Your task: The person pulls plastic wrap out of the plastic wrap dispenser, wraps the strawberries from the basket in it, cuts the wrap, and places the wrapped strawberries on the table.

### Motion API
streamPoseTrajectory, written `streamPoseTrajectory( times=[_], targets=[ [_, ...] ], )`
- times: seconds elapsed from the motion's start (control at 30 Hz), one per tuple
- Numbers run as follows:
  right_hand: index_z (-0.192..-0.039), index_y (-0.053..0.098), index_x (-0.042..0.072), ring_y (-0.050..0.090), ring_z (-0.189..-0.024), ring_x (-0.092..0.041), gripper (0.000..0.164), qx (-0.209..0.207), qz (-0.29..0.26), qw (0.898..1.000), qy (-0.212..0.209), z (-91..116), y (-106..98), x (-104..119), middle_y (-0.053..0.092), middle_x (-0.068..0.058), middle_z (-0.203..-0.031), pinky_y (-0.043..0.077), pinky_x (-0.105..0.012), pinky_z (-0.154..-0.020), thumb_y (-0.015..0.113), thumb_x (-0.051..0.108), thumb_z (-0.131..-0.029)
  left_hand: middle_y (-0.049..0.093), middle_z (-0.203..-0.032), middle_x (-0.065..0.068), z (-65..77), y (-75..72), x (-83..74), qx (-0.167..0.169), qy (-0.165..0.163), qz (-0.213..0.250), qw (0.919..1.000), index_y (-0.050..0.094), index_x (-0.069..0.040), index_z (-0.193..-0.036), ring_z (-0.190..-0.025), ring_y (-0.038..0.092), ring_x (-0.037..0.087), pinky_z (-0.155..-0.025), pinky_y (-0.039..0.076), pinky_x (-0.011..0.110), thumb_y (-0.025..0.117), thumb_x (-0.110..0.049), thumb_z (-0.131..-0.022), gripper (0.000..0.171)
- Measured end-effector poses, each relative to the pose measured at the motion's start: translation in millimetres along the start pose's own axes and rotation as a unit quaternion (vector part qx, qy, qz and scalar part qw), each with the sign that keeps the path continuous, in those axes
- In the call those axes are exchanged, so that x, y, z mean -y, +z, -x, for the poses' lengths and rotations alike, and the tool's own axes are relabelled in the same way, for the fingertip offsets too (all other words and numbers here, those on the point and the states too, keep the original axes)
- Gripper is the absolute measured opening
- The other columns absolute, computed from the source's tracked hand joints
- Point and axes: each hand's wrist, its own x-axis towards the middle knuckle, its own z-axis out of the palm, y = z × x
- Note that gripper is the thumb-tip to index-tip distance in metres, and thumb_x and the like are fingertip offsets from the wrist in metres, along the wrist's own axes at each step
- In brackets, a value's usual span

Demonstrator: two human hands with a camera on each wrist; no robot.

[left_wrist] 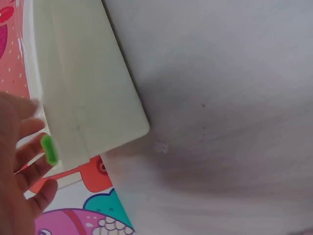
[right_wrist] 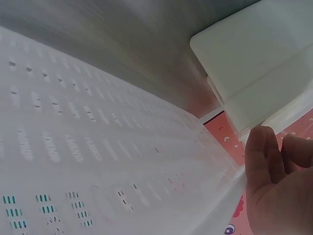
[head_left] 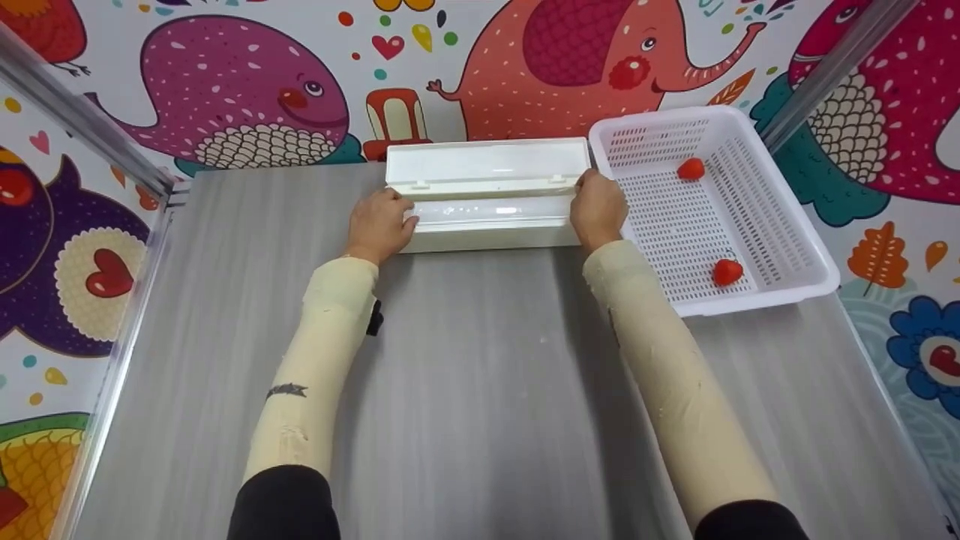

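A long white cling film dispenser point(head_left: 487, 236) sits at the back of the table with its lid point(head_left: 487, 161) raised toward the wall. A roll of clear film point(head_left: 487, 210) shows inside it. My left hand point(head_left: 377, 225) grips the dispenser's left end, thumb over the top edge; a small green piece point(left_wrist: 49, 149) shows beside its fingers in the left wrist view. At the opposite end, my right hand point(head_left: 598, 208) holds the corner near the lid's hinge side with curled fingers. In the right wrist view those fingertips point(right_wrist: 261, 134) meet the dispenser's edge.
Close to the dispenser's right stands a white perforated basket point(head_left: 750, 300). Two strawberries, one at the back point(head_left: 691, 169) and one nearer the front point(head_left: 727, 272), lie in it. Printed walls and metal posts point(head_left: 832, 71) border the grey table point(head_left: 465, 375).
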Motion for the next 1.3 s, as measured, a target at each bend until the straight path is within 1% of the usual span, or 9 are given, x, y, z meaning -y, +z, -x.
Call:
streamPoseTrajectory(
  times=[0.2, 0.4, 0.5, 0.63, 0.73, 0.93, 1.17, 1.27, 1.3],
  targets=[
    [-0.103, 0.066, 0.004, 0.067, -0.093, -0.031, 0.019, 0.009, 0.000, 1.000, 0.011, 0, -1, -1, 0.071, -0.014, -0.102, 0.051, -0.046, -0.080, 0.052, 0.013, -0.094, 0.069, -0.105, 0.012, 0.2, 1.8, 1.9, -0.003, -0.012, -0.001, 0.9999, 0.072, -0.010, -0.107, -0.101, 0.059, 0.030, -0.086, 0.046, 0.046, 0.062, -0.023, -0.092, 0.023],
    [-0.102, 0.067, 0.005, 0.067, -0.092, -0.030, 0.019, 0.014, -0.005, 1.000, 0.008, -2, 0, 2, 0.072, -0.013, -0.101, 0.051, -0.045, -0.079, 0.052, 0.013, -0.094, 0.067, -0.111, 0.012, -4.2, 0.2, 0.7, 0.019, -0.047, -0.034, 0.9981, 0.066, -0.006, -0.111, -0.106, 0.058, 0.030, -0.090, 0.045, 0.046, 0.053, -0.024, -0.097, 0.026],
    [-0.101, 0.067, 0.004, 0.067, -0.093, -0.030, 0.019, 0.012, -0.013, 1.000, 0.006, -4, -1, 3, 0.071, -0.013, -0.101, 0.051, -0.044, -0.080, 0.052, 0.012, -0.094, 0.066, -0.112, 0.013, -7.7, -3.8, -2.1, 0.007, -0.061, -0.038, 0.9974, 0.062, -0.004, -0.112, -0.107, 0.058, 0.031, -0.090, 0.046, 0.046, 0.049, -0.024, -0.099, 0.027],
    [-0.100, 0.066, 0.001, 0.066, -0.094, -0.032, 0.019, 0.001, -0.029, 1.000, 0.000, -5, -4, 5, 0.071, -0.015, -0.100, 0.050, -0.044, -0.083, 0.050, 0.010, -0.094, 0.065, -0.113, 0.014, -12.0, -12.4, -7.6, -0.006, -0.063, -0.045, 0.9969, 0.059, -0.004, -0.114, -0.109, 0.057, 0.031, -0.093, 0.045, 0.046, 0.048, -0.023, -0.100, 0.027],
    [-0.101, 0.064, 0.000, 0.065, -0.094, -0.032, 0.019, 0.004, -0.055, 0.998, -0.001, -6, -7, 8, 0.070, -0.017, -0.100, 0.050, -0.044, -0.084, 0.048, 0.008, -0.094, 0.063, -0.115, 0.014, -12.7, -17.6, -10.0, -0.007, -0.066, -0.049, 0.9966, 0.057, -0.004, -0.116, -0.112, 0.056, 0.030, -0.094, 0.045, 0.046, 0.046, -0.023, -0.100, 0.027],
    [-0.106, 0.060, 0.001, 0.058, -0.093, -0.026, 0.020, 0.014, -0.101, 0.995, 0.010, -12, -22, 11, 0.065, -0.014, -0.102, 0.047, -0.039, -0.084, 0.044, 0.007, -0.096, 0.061, -0.117, 0.014, -13.5, -25.3, -11.0, -0.031, -0.069, -0.034, 0.9966, 0.056, -0.006, -0.116, -0.116, 0.053, 0.030, -0.095, 0.044, 0.045, 0.044, -0.025, -0.101, 0.028],
    [-0.110, 0.059, 0.002, 0.057, -0.100, -0.026, 0.021, 0.011, -0.118, 0.993, 0.020, -21, -44, 18, 0.065, -0.014, -0.107, 0.045, -0.038, -0.090, 0.044, 0.010, -0.098, 0.060, -0.119, 0.014, -19.9, -48.5, -10.1, -0.052, -0.079, -0.011, 0.9954, 0.056, -0.005, -0.117, -0.114, 0.052, 0.030, -0.091, 0.041, 0.044, 0.041, -0.027, -0.102, 0.030],
    [-0.110, 0.058, 0.003, 0.055, -0.100, -0.025, 0.020, 0.010, -0.126, 0.992, 0.023, -22, -56, 20, 0.062, -0.013, -0.106, 0.044, -0.037, -0.090, 0.043, 0.011, -0.098, 0.060, -0.121, 0.014, -21.7, -61.3, -11.0, -0.064, -0.077, -0.010, 0.9949, 0.056, -0.006, -0.117, -0.116, 0.052, 0.030, -0.094, 0.039, 0.046, 0.041, -0.027, -0.102, 0.030],
    [-0.110, 0.057, 0.004, 0.054, -0.100, -0.025, 0.020, 0.010, -0.128, 0.991, 0.025, -23, -61, 21, 0.061, -0.012, -0.105, 0.044, -0.036, -0.089, 0.042, 0.011, -0.098, 0.059, -0.123, 0.014, -22.4, -66.5, -11.9, -0.062, -0.078, -0.013, 0.9949, 0.055, -0.006, -0.118, -0.118, 0.051, 0.030, -0.098, 0.038, 0.047, 0.040, -0.027, -0.102, 0.031]
  ],
)
